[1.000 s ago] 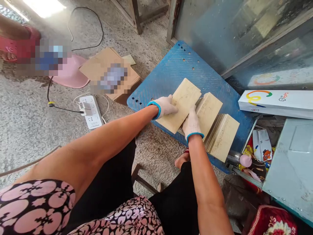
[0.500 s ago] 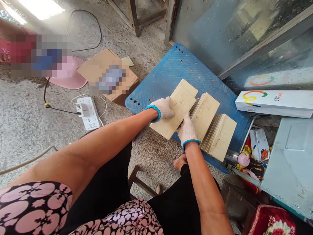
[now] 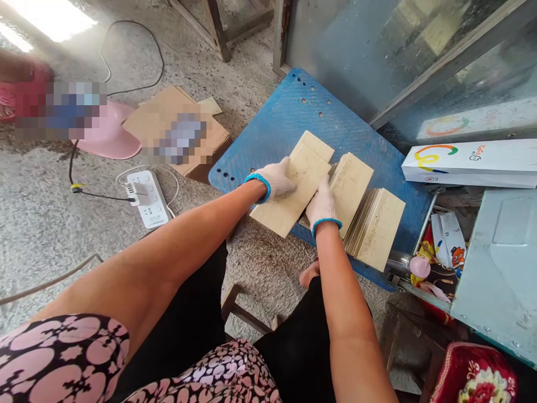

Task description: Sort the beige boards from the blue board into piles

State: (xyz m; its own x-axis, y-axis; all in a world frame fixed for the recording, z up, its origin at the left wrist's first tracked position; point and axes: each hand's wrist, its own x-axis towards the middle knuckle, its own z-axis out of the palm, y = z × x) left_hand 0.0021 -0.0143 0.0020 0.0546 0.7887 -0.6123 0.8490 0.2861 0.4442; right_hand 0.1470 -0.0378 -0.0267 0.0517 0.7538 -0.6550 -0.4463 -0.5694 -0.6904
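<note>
A thin rectangular wooden board (image 3: 300, 193) lies tilted between my gloved hands, its near end past the edge of the blue board table (image 3: 268, 131). My left hand (image 3: 274, 178) grips its left edge, thumb on top; the other fingertips are partly hidden. On the opposite long edge, my right hand (image 3: 323, 206) is closed, thumb up along the side and the remaining fingers out of sight underneath. Another thin board (image 3: 316, 144) shows beneath the far end. Right of my hands lean a stack of boards (image 3: 354, 182) and a second stack (image 3: 380, 226).
A white box (image 3: 474, 162) and a drawer with a flask (image 3: 400, 262) border the right side. Cardboard (image 3: 157, 115), a power strip (image 3: 147, 198) and a pink hat (image 3: 111, 131) lie on the floor to the left. A glass-panelled frame (image 3: 331, 50) stands behind.
My right hand has shifted slightly up along the board's right edge. My left hand keeps its hold. The whole view has moved a little.
</note>
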